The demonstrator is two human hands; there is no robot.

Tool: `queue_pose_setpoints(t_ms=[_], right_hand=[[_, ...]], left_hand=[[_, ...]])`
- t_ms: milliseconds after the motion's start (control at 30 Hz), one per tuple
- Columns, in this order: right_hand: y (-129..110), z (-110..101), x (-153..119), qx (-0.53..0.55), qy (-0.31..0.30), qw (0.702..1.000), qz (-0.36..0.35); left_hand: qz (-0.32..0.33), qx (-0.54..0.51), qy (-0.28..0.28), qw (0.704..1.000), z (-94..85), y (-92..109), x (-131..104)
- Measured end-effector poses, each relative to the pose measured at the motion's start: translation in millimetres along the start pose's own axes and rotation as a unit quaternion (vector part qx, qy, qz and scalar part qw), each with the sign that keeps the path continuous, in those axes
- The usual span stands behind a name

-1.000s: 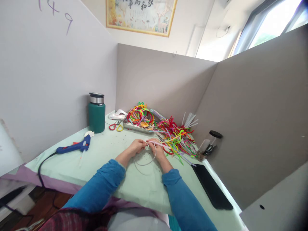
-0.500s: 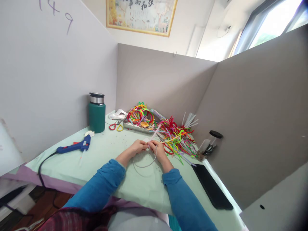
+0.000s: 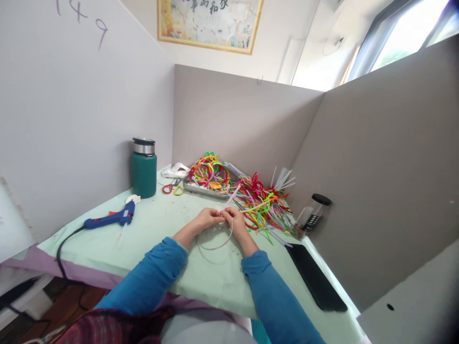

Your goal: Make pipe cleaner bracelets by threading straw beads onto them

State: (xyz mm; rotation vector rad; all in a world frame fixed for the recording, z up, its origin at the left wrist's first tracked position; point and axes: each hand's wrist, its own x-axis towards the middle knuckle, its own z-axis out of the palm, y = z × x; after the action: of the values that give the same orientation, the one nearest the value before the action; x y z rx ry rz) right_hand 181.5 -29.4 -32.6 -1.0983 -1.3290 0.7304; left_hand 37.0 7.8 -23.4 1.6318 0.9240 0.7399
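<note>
From far off, I am looking through one camera on the person's head, and it is facing forward and down along the blue sleeves [image 3: 147,277] at the left hand [image 3: 206,219] and right hand [image 3: 235,223]. They are showing close by, near the middle. My wide view is also taking in the table [image 3: 154,227], the back board [image 3: 233,114], the wall picture [image 3: 211,24] and, top right, a window [image 3: 401,48].
</note>
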Motion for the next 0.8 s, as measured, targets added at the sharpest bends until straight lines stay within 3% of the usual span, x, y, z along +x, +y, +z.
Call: queue_pose_setpoints(t_ms=[433, 800], right_hand=[[-2, 0, 0, 0.002, 0.003, 1.0, 0.001], [-11, 1, -4, -0.044, 0.001, 0.999, -0.006]], left_hand=[[-0.006, -0.01, 0.016, 1.0, 0.9, 4, -1], [-0.049, -0.036, 0.069, 0.996, 0.3, 12, -1]])
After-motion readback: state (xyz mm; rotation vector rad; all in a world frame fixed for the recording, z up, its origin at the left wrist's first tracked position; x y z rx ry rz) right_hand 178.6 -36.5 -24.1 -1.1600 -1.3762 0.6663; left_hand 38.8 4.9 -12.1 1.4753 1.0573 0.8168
